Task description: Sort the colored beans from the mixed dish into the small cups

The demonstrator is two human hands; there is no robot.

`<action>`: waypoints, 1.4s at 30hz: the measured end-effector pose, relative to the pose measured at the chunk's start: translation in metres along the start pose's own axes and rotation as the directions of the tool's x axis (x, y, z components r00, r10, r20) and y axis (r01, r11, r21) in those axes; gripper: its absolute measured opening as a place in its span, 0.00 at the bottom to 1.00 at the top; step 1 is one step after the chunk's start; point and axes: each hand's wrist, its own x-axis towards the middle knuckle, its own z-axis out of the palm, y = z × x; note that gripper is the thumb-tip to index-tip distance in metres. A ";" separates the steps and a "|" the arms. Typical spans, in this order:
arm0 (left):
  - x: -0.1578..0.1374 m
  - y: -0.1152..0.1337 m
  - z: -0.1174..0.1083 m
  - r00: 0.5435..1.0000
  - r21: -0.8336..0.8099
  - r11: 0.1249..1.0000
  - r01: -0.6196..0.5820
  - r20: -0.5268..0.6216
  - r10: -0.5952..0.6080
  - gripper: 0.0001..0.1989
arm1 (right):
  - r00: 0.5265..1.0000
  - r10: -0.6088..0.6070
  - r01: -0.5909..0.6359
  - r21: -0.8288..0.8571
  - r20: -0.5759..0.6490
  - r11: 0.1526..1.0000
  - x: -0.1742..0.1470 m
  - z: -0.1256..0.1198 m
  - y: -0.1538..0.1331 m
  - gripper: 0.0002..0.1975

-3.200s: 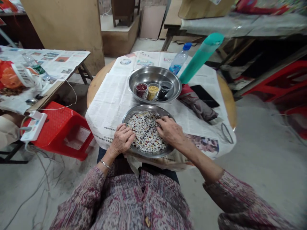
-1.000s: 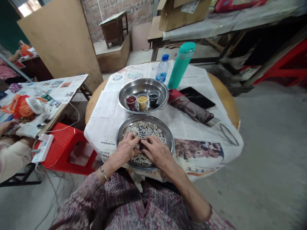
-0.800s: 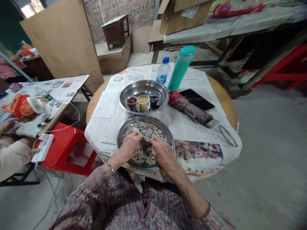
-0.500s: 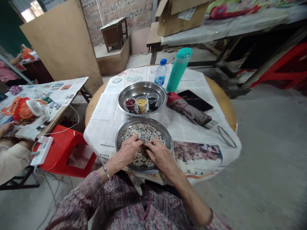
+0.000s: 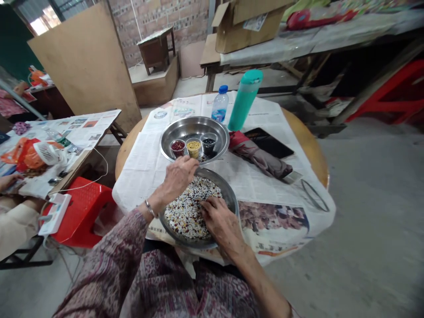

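Note:
A steel basin (image 5: 232,196) close to me holds a mix of white, black, yellow and dark red grains and beans (image 5: 187,212). My left hand (image 5: 180,176) is over its far rim with thumb and fingertips pinched together; anything between them is too small to make out. My right hand (image 5: 221,218) rests at the grains with curled fingers pressed together, their tips partly hidden. Beyond, a second steel basin (image 5: 195,124) contains a clear cup of red beans (image 5: 178,146), one of yellow grains (image 5: 193,147) and one of black beans (image 5: 208,144).
Newspaper (image 5: 139,159) covers the round table. On it stand a water bottle (image 5: 220,106) and a teal bottle (image 5: 245,100), beside a folded umbrella (image 5: 258,157) and a dark flat case (image 5: 270,142). A red stool (image 5: 82,207) bears a power strip (image 5: 55,214) at left.
My left hand has lifted from the grains and moved forward toward the far basin. My right hand stays at the grains, slightly lower in view.

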 end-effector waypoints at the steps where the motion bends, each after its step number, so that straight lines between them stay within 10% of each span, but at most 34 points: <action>1: 0.014 -0.004 -0.001 1.000 0.023 1.000 0.010 -0.021 -0.009 0.11 | 1.000 -0.002 0.002 0.007 -0.009 1.000 0.000 0.000 0.000 0.10; 8: 0.088 -0.034 0.016 0.987 0.176 0.977 0.121 0.081 -0.136 0.09 | 0.993 0.000 0.013 0.110 -0.121 0.994 -0.002 -0.005 -0.001 0.12; 19: 0.109 -0.038 0.030 0.958 0.242 0.955 0.174 0.181 -0.221 0.09 | 0.990 0.024 0.003 0.182 -0.142 0.983 -0.002 -0.009 -0.002 0.11; 26: 0.029 -0.006 -0.009 0.998 0.069 0.996 0.048 0.035 -0.050 0.10 | 0.988 0.078 -0.052 0.192 -0.132 0.980 -0.002 -0.009 -0.001 0.12; 33: -0.079 0.004 0.006 0.878 -0.132 0.977 -0.168 0.430 0.209 0.08 | 1.000 0.017 -0.017 0.051 -0.002 0.999 0.001 -0.016 -0.006 0.14; 38: -0.089 -0.001 0.019 0.947 0.043 0.999 0.012 0.319 -0.025 0.16 | 0.993 -0.001 0.002 -0.007 0.115 1.000 0.002 -0.013 -0.005 0.11; 42: -0.090 -0.004 0.026 0.934 -0.132 0.991 0.015 0.355 0.033 0.15 | 0.993 0.004 -0.014 0.085 0.121 0.996 0.002 -0.009 0.002 0.14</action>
